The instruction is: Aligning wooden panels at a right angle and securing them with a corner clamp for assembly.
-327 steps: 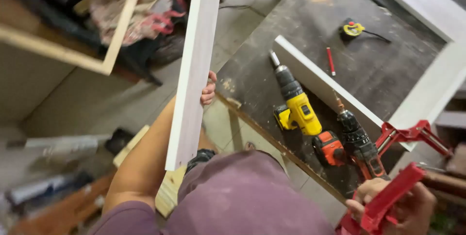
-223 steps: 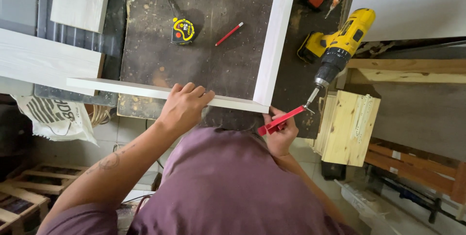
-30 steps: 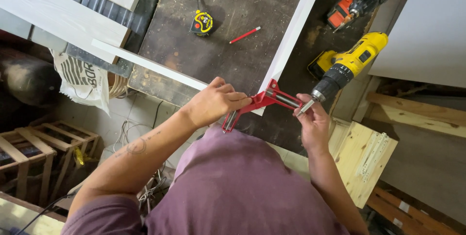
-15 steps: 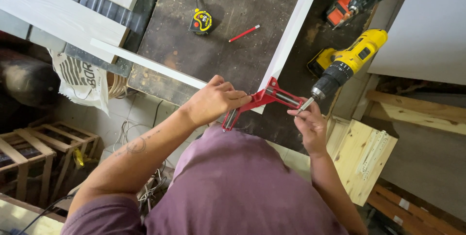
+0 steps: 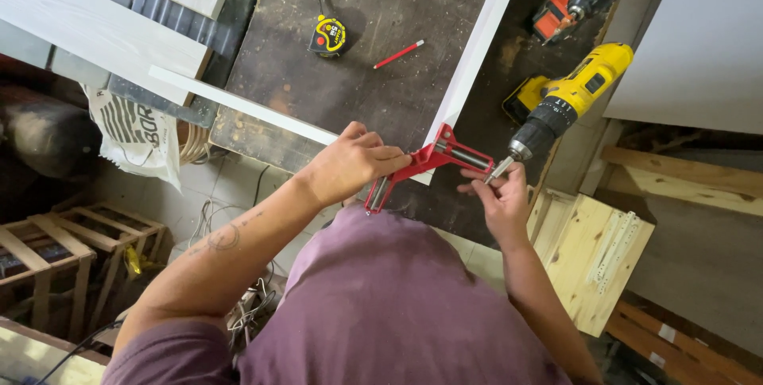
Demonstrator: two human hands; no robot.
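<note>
Your left hand (image 5: 350,166) is wrapped over the red corner clamp (image 5: 429,161), pressing it where the two white boards (image 5: 477,43) meet, which keeps the joint square. Your right hand (image 5: 497,194), just beside it, pinches the clamp's screw handle (image 5: 501,169) between fingertips. The yellow drill (image 5: 568,103) lies just beyond your right hand, within easy reach; the tape measure (image 5: 328,35) and red pencil (image 5: 399,54) sit farther off.

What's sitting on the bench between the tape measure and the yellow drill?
In the head view, a red pencil and the upright white board lie between the tape measure and the yellow drill.
</note>
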